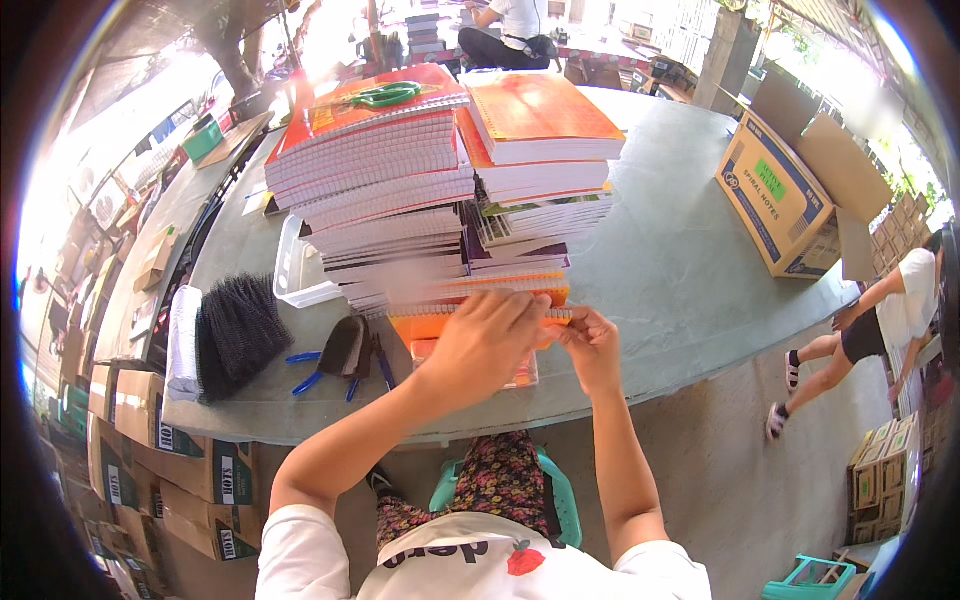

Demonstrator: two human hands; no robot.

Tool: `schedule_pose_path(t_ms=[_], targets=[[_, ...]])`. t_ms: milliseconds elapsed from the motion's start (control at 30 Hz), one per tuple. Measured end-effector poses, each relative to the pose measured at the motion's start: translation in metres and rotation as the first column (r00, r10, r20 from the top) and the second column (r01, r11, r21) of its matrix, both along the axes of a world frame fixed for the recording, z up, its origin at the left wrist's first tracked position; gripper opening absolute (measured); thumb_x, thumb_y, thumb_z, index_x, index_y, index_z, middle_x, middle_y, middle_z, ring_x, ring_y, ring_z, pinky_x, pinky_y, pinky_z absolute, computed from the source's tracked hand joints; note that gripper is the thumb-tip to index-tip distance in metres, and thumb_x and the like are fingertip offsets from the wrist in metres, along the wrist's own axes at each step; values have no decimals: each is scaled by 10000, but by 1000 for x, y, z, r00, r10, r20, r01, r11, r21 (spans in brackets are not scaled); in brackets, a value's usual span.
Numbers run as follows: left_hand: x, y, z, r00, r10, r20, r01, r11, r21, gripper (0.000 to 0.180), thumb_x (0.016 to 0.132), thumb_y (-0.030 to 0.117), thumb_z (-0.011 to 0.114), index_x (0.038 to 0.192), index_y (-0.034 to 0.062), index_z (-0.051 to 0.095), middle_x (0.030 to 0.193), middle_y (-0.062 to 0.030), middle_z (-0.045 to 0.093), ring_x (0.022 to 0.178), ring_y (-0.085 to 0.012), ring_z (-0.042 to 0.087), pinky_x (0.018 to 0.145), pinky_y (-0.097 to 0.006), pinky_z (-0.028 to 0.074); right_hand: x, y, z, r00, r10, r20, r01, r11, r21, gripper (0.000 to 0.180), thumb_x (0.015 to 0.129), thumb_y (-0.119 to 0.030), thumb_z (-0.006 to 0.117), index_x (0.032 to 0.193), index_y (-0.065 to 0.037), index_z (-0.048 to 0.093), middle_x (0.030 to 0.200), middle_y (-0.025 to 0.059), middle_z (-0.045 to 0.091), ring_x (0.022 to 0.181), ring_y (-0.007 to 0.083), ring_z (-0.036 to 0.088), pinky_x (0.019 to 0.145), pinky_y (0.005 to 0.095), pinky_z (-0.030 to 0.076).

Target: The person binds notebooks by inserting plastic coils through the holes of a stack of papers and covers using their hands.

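Right hand grip pinches one orange notebook by edge; left hand grip, cannot tell. Two notebook stacks, one carton.

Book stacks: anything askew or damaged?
Slightly askew: the left stack has layers stepped out of line, and green-handled scissors lie loose on its top, an odd spot for a tool. Fisheye bend may exaggerate the unevenness. No damage is evident.

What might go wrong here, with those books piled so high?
The tall left stack sits unevenly, so a bump might make it slump. The green-handled scissors on top could then slide off. The orange book, pinched at its spiral edge by the right grip, may get its coil bent.
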State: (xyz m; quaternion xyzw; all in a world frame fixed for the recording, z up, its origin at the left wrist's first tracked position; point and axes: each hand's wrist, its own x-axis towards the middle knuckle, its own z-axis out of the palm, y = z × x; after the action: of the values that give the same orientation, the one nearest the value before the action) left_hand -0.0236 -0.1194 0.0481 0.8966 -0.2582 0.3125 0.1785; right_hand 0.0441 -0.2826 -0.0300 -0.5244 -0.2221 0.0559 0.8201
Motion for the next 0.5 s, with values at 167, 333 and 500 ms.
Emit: schedule_pose_path(t_ms=[167,333,500], targets=[[22,-9,-6,985,15,-171,-18,1000,-17,146,779,85,560,908,15,558,910,-114,575,852,-300,530,774,-405,442,-2,-6,-12,999,-37,-12,34,982,-188,147,822,11,610,963,50,593,888,73,650,779,110,610,692,233,479],[35,-22,-22,978,-56,-202,44,997,-64,84,778,91,560,815,16,560,881,-107,572,827,-309,526,755,-398,443,4,-10,-23,995,-83,53,95,959,-267,138,822,10,600,951,60,595,857,70,652,785,104,605,694,226,473],[37,-26,-25,968,-49,-248,23,994,-106,160,689,135,617,794,27,564,820,-96,533,829,-299,513,758,-389,437,-10,-7,-27,988,-124,95,141,970,-200,129,807,38,586,933,58,605,853,66,647,795,100,598,700,225,468]])
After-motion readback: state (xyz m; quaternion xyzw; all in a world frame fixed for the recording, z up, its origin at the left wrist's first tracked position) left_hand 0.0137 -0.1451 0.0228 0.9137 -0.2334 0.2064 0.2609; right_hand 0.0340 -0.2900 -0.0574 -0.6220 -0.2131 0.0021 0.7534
